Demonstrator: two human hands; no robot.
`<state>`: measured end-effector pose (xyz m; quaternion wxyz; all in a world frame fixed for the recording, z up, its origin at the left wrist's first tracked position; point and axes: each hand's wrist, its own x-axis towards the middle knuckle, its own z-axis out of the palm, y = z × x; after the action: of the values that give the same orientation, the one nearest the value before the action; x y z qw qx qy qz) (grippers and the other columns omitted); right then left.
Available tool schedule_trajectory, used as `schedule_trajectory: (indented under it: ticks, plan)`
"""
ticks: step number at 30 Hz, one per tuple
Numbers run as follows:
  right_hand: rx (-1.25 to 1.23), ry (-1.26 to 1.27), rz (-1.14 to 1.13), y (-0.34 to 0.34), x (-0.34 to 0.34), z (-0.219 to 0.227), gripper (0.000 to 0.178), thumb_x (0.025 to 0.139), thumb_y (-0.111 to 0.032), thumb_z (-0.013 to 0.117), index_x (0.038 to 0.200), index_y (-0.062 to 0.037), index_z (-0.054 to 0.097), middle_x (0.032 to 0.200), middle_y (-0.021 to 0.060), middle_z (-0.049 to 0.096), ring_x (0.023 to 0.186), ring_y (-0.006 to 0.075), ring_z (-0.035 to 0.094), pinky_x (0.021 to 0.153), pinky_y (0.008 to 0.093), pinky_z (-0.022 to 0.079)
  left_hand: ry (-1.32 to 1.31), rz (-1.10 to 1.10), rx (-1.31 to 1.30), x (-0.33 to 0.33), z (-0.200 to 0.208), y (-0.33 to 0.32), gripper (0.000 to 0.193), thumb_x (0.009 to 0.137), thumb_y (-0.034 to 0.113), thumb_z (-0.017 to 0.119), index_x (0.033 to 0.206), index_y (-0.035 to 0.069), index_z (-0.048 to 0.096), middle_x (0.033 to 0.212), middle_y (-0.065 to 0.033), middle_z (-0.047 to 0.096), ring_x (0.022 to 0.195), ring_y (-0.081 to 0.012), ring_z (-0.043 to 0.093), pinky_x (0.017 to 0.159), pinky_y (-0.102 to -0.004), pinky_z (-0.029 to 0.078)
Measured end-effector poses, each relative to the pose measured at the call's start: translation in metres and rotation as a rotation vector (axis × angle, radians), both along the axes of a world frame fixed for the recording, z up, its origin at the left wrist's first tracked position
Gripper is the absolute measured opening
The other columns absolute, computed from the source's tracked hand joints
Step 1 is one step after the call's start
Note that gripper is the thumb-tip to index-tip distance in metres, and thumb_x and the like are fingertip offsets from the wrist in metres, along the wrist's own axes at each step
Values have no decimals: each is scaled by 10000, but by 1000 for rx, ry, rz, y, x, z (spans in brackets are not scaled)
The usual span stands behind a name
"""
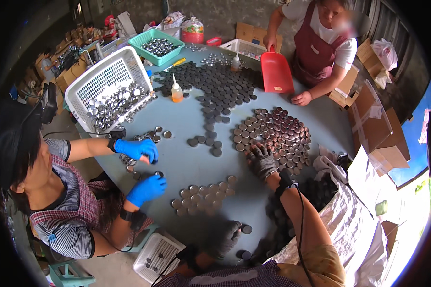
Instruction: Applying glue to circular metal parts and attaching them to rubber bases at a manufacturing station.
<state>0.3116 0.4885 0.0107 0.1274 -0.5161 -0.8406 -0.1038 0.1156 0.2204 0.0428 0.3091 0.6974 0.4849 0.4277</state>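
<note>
A large patch of brown round caps already lies laid out flat and close together on the tabletop, while a wide spread of dark caps farther off and a small grey cluster nearer by remain loose, so the sorting looks partly done. The right hand, gloved, rests with fingers spread flat on the near edge of the brown patch, gripping nothing. The left hand, also gloved, sits low by the table rim beside a single cap; its grip is probably loose, though the view is too dim to tell.
</note>
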Motion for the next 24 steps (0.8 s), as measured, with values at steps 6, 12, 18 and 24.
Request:
schedule_trajectory:
  ticks: [6,12,18,24]
  plan:
    - [69,30,66,19,-15,21,350,798,-298,559,1108,-145,607,1237,137,514,1228,345,409,1037,551,265,12,4,54,-7,18,5,157,787,54,655,936,22,614,842,-119,641,744,-279,617,675,-365,494]
    - [15,213,345,25,-98,33,519,783,-386,613,1228,-134,527,1293,148,477,1282,352,355,1068,527,236,-54,13,47,-3,0,-1,184,778,9,632,959,18,597,882,-127,642,795,-296,622,721,-377,495]
    - [-52,173,293,50,-173,18,559,779,-407,620,1273,-180,490,1352,144,417,1303,366,323,1074,554,212,-27,17,18,-1,-2,-3,183,790,37,621,972,49,603,884,-135,637,785,-306,620,702,-387,491]
    - [-102,37,350,57,-210,28,419,795,-413,558,1158,-207,595,1274,83,506,1296,335,340,1066,566,204,2,54,86,-2,4,-3,144,789,22,657,928,20,620,820,-127,648,719,-268,627,652,-356,498]
